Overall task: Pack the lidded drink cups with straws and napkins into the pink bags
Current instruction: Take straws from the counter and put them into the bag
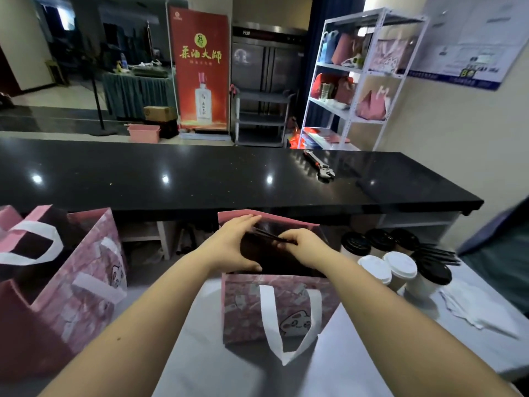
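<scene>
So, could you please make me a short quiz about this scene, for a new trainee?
1. True or false: the right hand holds straws over the open middle bag.
2. How many cups have white lids? A: one. B: two. C: four.
3. Fill in: the tool lying on the counter is a ____.

Key: 1 true; 2 B; 3 wrench.
</scene>
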